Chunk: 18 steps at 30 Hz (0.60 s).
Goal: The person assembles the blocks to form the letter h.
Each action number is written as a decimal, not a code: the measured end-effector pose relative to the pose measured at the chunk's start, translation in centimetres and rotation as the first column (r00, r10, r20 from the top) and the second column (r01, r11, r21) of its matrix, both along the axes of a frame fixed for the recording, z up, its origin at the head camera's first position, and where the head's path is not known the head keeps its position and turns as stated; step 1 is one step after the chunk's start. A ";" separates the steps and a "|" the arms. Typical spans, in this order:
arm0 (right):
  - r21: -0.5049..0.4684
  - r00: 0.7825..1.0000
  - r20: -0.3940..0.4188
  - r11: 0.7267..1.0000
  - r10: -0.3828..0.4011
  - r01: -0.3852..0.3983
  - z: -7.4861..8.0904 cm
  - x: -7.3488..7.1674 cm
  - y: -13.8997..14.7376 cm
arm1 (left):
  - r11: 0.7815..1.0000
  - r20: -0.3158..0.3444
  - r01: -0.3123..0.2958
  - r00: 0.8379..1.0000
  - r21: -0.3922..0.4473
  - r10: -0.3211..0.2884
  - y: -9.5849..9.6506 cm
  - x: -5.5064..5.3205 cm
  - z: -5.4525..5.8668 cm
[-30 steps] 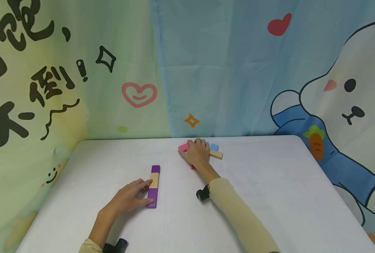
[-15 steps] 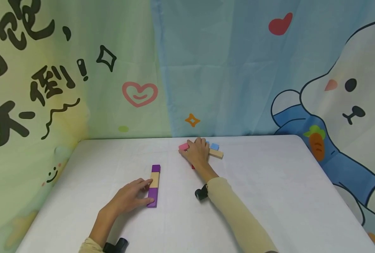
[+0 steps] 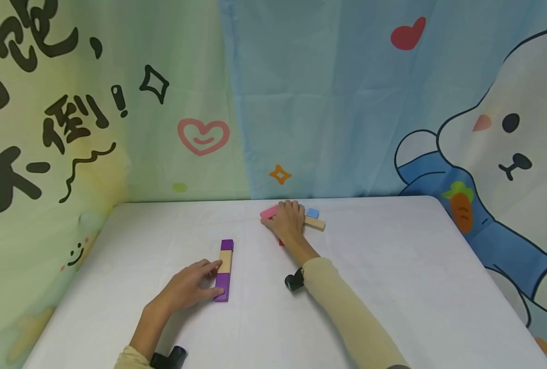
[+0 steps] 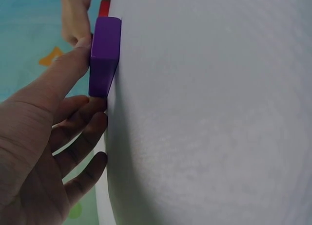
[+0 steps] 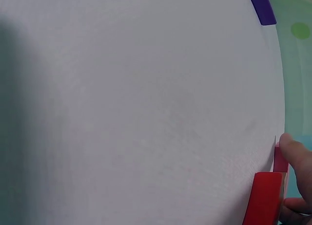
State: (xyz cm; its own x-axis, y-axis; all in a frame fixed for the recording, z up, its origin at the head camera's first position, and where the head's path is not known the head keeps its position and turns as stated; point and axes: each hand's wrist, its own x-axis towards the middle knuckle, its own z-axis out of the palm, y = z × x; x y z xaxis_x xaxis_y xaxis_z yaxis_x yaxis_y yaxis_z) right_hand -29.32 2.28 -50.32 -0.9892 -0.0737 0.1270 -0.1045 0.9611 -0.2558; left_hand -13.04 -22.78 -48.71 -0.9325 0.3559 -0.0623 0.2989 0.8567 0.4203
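A row of wooden blocks lies on the white table: a purple block (image 3: pixel 227 245) at the far end, a beige block (image 3: pixel 225 262) in the middle and a longer-looking purple block (image 3: pixel 222 287) nearest. My left hand (image 3: pixel 187 288) rests at its left side, thumb on the near purple block, index fingertip at the beige one. Farther back, my right hand (image 3: pixel 288 221) reaches over a loose group of blocks. Around it show a pink block (image 3: pixel 268 211), a blue block (image 3: pixel 312 212), a beige block (image 3: pixel 315 223) and a red block (image 5: pixel 263 198). I cannot tell what its fingers hold.
The white table (image 3: pixel 384 287) ends at the back against a printed curtain (image 3: pixel 328 128), close behind the right hand. A black wrist camera (image 3: pixel 295 280) sits under the right wrist, and another camera (image 3: pixel 169 357) under the left.
The right hand's fingers have shifted slightly to the right, uncovering more of the pink block and hiding a blue bit beside them. The left hand and its row stay still.
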 end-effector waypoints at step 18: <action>-0.189 0.986 0.029 0.970 0.161 -0.153 0.3 0.0 -0.6 | 1.000 -0.011 0.010 1.000 0.009 -0.010 -0.1 0.0 -0.1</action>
